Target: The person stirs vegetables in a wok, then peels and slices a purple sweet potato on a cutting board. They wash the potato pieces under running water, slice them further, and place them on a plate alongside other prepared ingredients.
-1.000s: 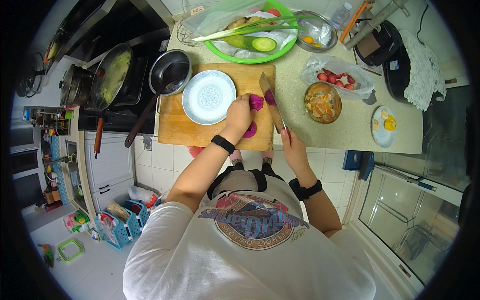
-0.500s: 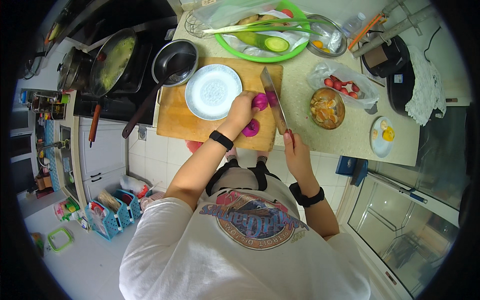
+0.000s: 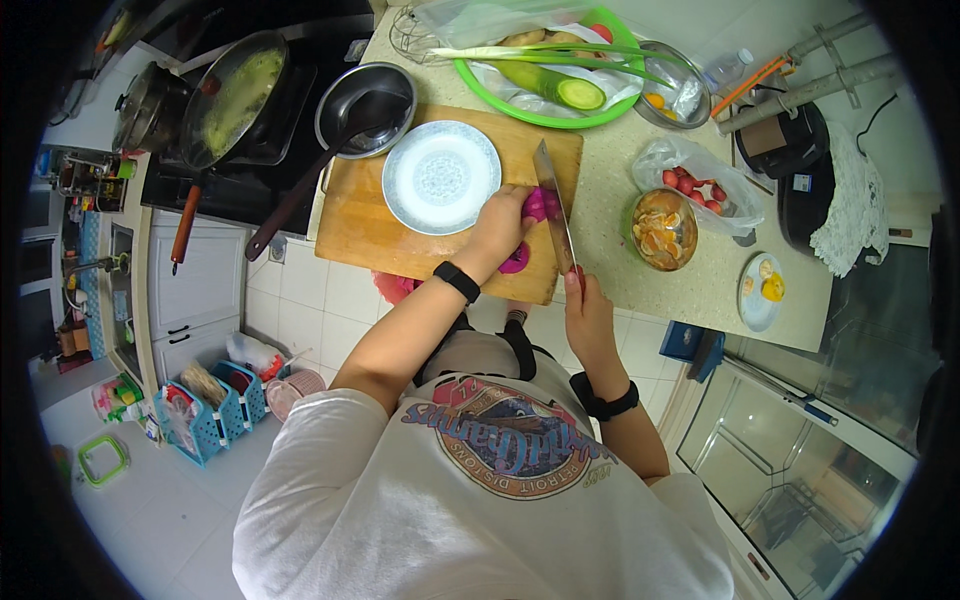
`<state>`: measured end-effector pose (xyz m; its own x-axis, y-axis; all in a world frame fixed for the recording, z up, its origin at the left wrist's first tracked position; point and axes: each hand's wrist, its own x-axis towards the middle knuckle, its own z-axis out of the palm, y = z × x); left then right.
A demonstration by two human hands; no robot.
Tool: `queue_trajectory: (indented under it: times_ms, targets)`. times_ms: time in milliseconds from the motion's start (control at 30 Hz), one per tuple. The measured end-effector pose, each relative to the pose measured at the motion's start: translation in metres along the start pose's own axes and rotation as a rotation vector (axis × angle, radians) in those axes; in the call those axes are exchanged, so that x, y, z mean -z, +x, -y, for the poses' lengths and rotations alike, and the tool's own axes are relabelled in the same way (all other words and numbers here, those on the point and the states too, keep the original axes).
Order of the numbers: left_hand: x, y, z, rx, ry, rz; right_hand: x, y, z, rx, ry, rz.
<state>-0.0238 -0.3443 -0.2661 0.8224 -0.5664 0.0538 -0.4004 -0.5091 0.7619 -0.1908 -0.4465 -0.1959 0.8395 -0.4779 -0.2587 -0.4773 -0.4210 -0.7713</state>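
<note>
White short-sleeved T-shirt (image 3: 345,510), colourful chest print (image 3: 512,445); black left wristband (image 3: 457,283), black right wristband (image 3: 604,398).

Knife (image 3: 560,228): broad metal blade, reddish handle. Purple chunk (image 3: 536,206) close at knife's left; rounded purple piece (image 3: 516,260) lower left of knife.

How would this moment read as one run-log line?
left hand: holds purple piece | right hand: grips knife | blade: beside piece | plate: on cutting board
</note>
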Motion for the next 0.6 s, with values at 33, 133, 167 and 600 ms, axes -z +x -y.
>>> queue_trajectory:
  times_ms: [33,133,167,600]
  targets:
    - [0.000,0.000,0.000,-0.006,-0.002,-0.002,-0.002,0.001,-0.003,-0.004,-0.002,0.003]
    - [0.001,0.002,0.002,-0.016,0.010,0.002,-0.012,0.008,-0.012,0.012,-0.022,-0.004]
    - [0.001,0.002,0.002,-0.018,0.016,0.005,-0.017,0.011,-0.016,0.006,-0.043,-0.002]
    - [0.007,-0.003,0.011,0.024,-0.026,0.035,0.000,-0.004,0.003,0.022,-0.064,-0.020]
